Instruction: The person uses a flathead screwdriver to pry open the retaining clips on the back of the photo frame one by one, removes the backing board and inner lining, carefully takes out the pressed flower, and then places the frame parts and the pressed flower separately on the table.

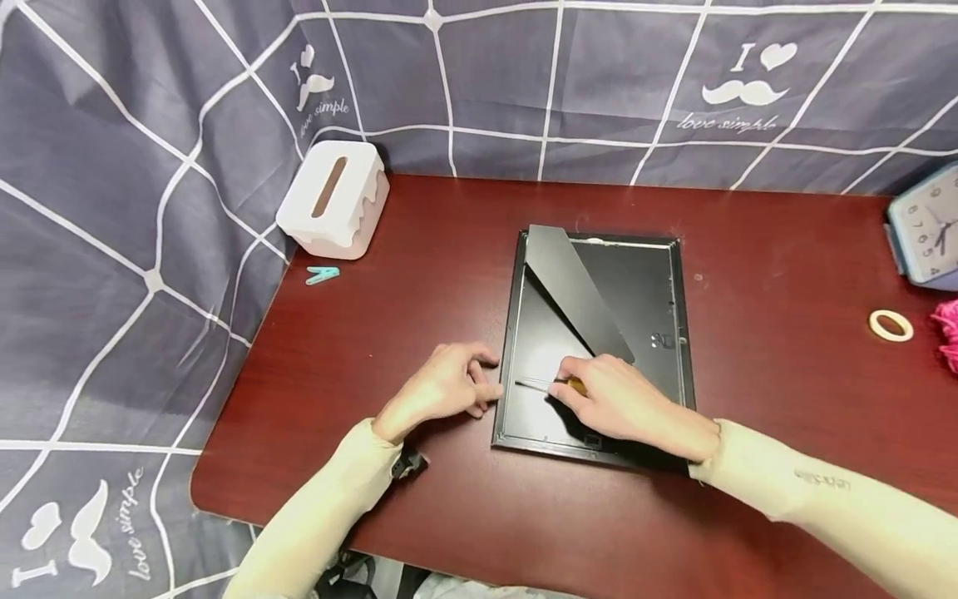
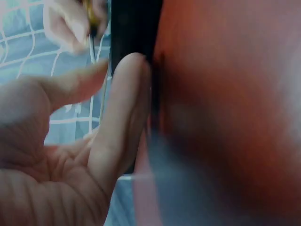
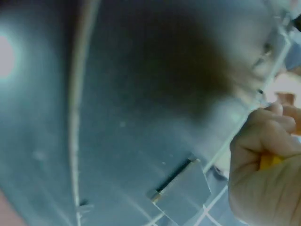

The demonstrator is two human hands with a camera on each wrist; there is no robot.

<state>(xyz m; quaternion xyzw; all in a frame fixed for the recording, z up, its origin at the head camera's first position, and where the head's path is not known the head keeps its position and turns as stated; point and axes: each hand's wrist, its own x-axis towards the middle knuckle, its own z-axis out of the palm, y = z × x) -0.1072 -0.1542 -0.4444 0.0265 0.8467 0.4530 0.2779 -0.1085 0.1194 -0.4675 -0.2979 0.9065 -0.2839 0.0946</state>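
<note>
A black picture frame [image 1: 512, 324] lies face down, its dark backing board upward and its easel leg [image 1: 576, 287] slanting across it. My right hand [image 1: 614, 395] grips a screwdriver [image 1: 576, 386] with a yellow handle, its thin shaft pointing left, with the tip by the frame's inner left edge. In the right wrist view curled fingers wrap the yellow handle [image 3: 269, 161], and the leg's hinge end [image 3: 183, 190] shows below. My left hand [image 1: 449, 381] holds the frame's left border, with thumb and index finger [image 2: 124, 89] at the edge.
A white tissue box [image 1: 352, 200] and a turquoise clothes peg [image 1: 323, 274] are at the back left. On the right are a clock [image 1: 931, 225], a roll of tape [image 1: 891, 326] and something pink [image 1: 949, 329]. Grey checked cloth [image 1: 494, 91] hangs behind the reddish-brown table [image 1: 419, 308].
</note>
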